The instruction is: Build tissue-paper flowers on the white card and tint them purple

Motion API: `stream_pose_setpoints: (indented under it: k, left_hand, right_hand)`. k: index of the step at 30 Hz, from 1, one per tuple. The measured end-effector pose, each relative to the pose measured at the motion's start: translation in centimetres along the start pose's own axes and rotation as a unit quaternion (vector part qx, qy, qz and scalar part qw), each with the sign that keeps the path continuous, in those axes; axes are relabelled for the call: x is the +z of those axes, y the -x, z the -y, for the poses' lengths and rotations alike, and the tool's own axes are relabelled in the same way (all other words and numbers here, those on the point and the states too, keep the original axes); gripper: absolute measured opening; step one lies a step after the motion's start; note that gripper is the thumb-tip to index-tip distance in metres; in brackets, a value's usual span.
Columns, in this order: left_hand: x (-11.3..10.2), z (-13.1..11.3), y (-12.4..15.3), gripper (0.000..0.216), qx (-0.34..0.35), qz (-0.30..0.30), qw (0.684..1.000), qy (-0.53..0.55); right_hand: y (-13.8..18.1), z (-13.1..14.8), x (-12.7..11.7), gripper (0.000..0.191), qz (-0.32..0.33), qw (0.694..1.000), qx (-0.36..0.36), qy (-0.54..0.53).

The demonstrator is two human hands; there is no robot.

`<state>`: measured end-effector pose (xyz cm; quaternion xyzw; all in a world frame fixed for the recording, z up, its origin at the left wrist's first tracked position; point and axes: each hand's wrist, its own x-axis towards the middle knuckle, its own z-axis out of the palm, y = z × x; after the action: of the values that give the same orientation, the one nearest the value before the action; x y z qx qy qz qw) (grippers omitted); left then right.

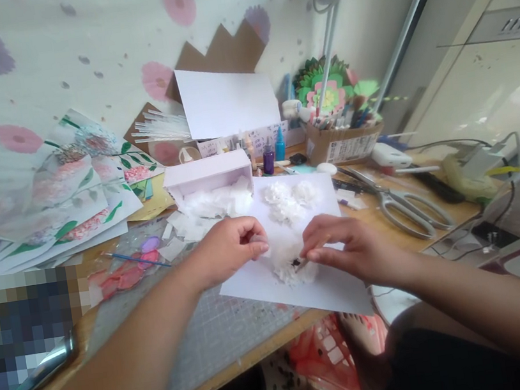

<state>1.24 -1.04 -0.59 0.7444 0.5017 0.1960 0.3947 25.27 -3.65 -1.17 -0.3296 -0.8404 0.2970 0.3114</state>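
Note:
A white sheet of paper (pixel 254 289) lies at the table's front, partly on a grey cutting mat (pixel 197 333). On it sits a fluffy white paper flower (pixel 286 273) with a dark spot at its middle. My left hand (pixel 240 244) is pinched just above and left of this flower, with a small whitish piece at the fingertips. From the right, my right hand (pixel 339 245) reaches to the dark spot, thumb and fingers closed together; what they hold is too small to make out. Behind the hands lies a cluster of similar white flowers (pixel 285 201).
A white box (pixel 208 171) on its side spills thin white paper pieces. Large scissors (pixel 409 206) lie at right. Paint bottles (pixel 268 158) and a cardboard box of brushes (pixel 344 141) stand behind. A blue brush (pixel 138 258) and painted flower sheets (pixel 58 204) are at left.

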Motion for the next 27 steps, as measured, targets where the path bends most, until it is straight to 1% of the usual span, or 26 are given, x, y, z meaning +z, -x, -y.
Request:
stream_pose_setpoints:
  k: [2,4,9,11,15,18,21,23,25,27]
  left_hand:
    - [0.7,-0.3,0.1,0.014,-0.002,0.006,1.0,0.028]
    - [1.3,-0.6,0.2,0.015,0.001,0.006,0.999,0.04]
    - [2.4,-0.7,0.1,0.015,0.033,0.002,0.998,0.052]
    - [2.8,-0.5,0.1,0.017,0.014,0.009,0.998,0.055]
    - [3.2,-0.2,0.1,0.02,-0.043,0.046,0.995,0.078]
    - [3.3,-0.3,0.0,0.018,-0.049,0.05,0.994,0.088]
    - [3.5,-0.6,0.0,0.013,-0.037,0.034,0.997,0.062]
    - [3.7,-0.7,0.0,0.009,-0.037,0.026,0.998,0.036]
    - [3.9,-0.8,0.0,0.008,-0.039,0.025,0.999,0.019]
    - [4.1,-0.9,-0.1,0.008,-0.037,0.025,0.999,0.013]
  right_hand:
    - [0.0,-0.1,0.0,0.014,0.024,1.0,-0.011,0.0]
    - [0.0,-0.2,0.0,0.015,0.036,0.999,-0.009,0.005]
    - [-0.1,-0.5,0.0,0.015,0.041,0.999,-0.004,0.001]
    - [-0.1,-0.5,-0.1,0.014,0.043,0.999,-0.007,-0.001]
    - [-0.1,-0.4,-0.2,0.015,0.046,0.999,-0.006,-0.001]
    - [-0.1,-0.4,-0.2,0.014,0.047,0.999,-0.002,-0.006]
    - [0.0,-0.2,-0.5,0.013,0.02,0.999,-0.001,-0.039]
    - [0.0,0.1,-0.8,0.013,-0.025,0.998,-0.004,-0.062]
    - [0.0,0.3,-1.0,0.013,-0.066,0.996,-0.014,-0.064]
    - [-0.1,0.4,-0.9,0.012,-0.073,0.996,-0.029,-0.043]
